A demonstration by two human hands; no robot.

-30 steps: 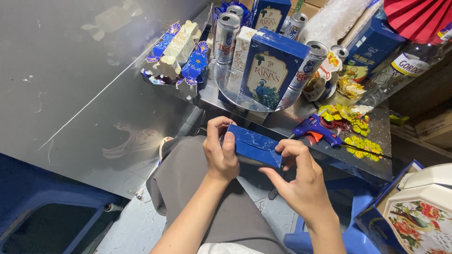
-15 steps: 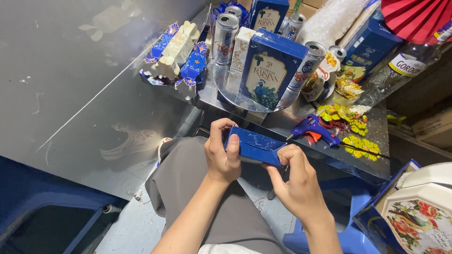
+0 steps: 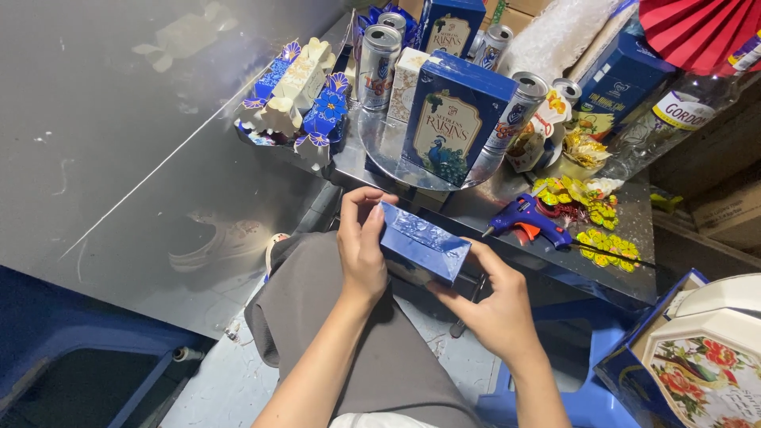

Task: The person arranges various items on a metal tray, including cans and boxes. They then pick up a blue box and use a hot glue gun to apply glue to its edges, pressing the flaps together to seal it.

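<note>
A small blue rectangular box (image 3: 420, 244) wrapped in shiny film is held over my lap. My left hand (image 3: 363, 246) grips its left end, fingers curled over the top and thumb on the near side. My right hand (image 3: 491, 305) supports its right end from below, thumb against the near face. The box is tilted, its right end lower. Just beyond it stands a low metal table (image 3: 507, 208).
On the table: a round glass tray (image 3: 388, 150) with a tall blue box (image 3: 456, 119) and several drink cans, a blue glue gun (image 3: 527, 222), yellow paper flowers (image 3: 606, 246), a blue-and-cream ornament (image 3: 297, 91). A flowered octagonal tin (image 3: 705, 372) sits at right, a shoe (image 3: 210, 246) on the floor.
The blue box has been turned in my hands, its left end lifted and top face more toward me. My right hand slid under the right end.
</note>
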